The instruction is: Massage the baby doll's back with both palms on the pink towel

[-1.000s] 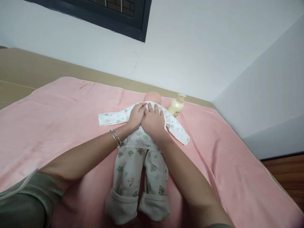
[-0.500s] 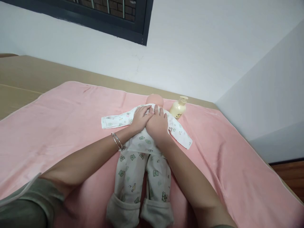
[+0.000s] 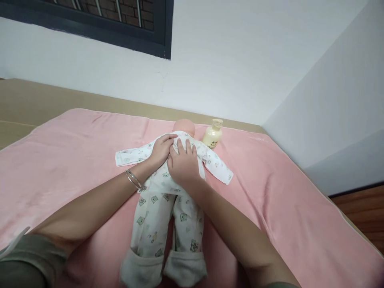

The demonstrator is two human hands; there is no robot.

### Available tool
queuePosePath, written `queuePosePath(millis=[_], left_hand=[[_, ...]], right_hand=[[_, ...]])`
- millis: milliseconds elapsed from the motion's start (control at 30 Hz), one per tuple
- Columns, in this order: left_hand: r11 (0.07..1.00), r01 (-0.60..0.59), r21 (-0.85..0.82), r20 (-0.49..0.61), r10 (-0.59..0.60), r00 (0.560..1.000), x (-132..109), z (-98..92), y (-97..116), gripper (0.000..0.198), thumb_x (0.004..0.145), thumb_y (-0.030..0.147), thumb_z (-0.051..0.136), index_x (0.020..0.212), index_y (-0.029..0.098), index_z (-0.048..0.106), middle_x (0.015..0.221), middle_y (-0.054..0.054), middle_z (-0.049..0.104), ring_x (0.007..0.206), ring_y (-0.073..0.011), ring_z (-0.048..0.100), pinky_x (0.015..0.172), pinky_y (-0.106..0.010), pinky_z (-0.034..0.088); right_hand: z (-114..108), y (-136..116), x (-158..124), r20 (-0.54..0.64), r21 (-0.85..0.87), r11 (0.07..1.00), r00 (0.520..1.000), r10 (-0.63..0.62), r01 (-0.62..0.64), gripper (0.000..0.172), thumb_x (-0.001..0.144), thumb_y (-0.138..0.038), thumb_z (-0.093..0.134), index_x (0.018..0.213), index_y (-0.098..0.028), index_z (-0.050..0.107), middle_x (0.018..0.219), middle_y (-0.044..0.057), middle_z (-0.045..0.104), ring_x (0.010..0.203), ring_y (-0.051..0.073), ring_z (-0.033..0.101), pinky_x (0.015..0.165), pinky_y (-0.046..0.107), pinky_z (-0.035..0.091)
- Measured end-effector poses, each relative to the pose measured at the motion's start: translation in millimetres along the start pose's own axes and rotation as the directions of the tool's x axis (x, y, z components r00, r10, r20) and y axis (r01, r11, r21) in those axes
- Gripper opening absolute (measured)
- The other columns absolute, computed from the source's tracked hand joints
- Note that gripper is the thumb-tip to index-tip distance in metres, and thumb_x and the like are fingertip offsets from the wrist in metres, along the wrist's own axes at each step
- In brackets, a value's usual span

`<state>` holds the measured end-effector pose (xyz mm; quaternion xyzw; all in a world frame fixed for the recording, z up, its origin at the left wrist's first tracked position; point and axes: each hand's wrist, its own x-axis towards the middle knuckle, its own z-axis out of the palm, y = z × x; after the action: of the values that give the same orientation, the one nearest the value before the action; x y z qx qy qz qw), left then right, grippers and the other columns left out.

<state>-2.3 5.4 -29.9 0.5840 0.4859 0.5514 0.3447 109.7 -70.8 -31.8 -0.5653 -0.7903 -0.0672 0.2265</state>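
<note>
A baby doll lies stretched out with its bare round head (image 3: 184, 127) away from me. It wears a white printed top (image 3: 163, 180) and white printed trousers (image 3: 153, 224) with turned-up cuffs. My left hand (image 3: 162, 150) rests flat on the left side of the doll's upper torso, fingers extended. On the right, my right hand (image 3: 184, 164) lies flat on the torso with its fingers spread. The two hands are side by side, close at the thumbs. Both sleeves reach outward, and the doll's face is not visible.
A cream pump bottle (image 3: 212, 135) stands right of the doll's head. Beneath everything spreads a pink blanket (image 3: 264, 180) on a tan surface (image 3: 45, 94). White wall (image 3: 225, 72) and a dark-framed window (image 3: 162, 32) lie beyond.
The whole view has shifted, so the doll and bottle appear further left. My right hand has slid slightly back toward me and left on the torso; its fingers are more spread.
</note>
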Motion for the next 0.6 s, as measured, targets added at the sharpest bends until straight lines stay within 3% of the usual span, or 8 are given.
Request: queuePosePath(millis=[167,367,600], left_hand=[[1.0,0.003,-0.011,-0.053,-0.004,0.999,-4.0,-0.7,-0.1,0.034,0.076,0.025,0.05,0.097,0.018,0.077,0.117,-0.006,0.078,0.115,-0.0227,0.068,0.114,-0.037,0.051],[1.0,-0.023,0.021,-0.067,0.024,0.997,-9.9,0.6,6.6,0.038,0.074,0.026,0.05,0.099,0.017,0.077,0.118,-0.008,0.077,0.116,-0.0235,0.067,0.114,-0.037,0.051],[0.996,-0.084,0.031,-0.062,0.086,0.994,-9.2,-1.3,4.7,0.038,0.075,0.028,0.048,0.095,0.016,0.077,0.116,-0.009,0.077,0.117,-0.0245,0.066,0.112,-0.037,0.051]], right_hand=[[2.6,1.7,-10.0,-0.047,0.046,0.999,0.999,0.003,-0.001,0.058,0.106,-0.036,0.028,0.161,-0.023,0.04,0.17,0.007,0.035,0.162,0.036,0.022,0.133,0.061,0.021],[-0.3,5.7,-2.8,-0.023,0.127,0.991,0.999,0.04,-0.036,0.058,0.104,-0.037,0.034,0.16,-0.023,0.041,0.17,0.003,0.035,0.161,0.032,0.023,0.134,0.058,0.021],[-3.5,5.0,-3.4,0.002,0.104,0.994,1.0,0.03,-0.03,0.058,0.104,-0.036,0.035,0.161,-0.026,0.039,0.171,0.004,0.032,0.162,0.033,0.021,0.134,0.06,0.018]])
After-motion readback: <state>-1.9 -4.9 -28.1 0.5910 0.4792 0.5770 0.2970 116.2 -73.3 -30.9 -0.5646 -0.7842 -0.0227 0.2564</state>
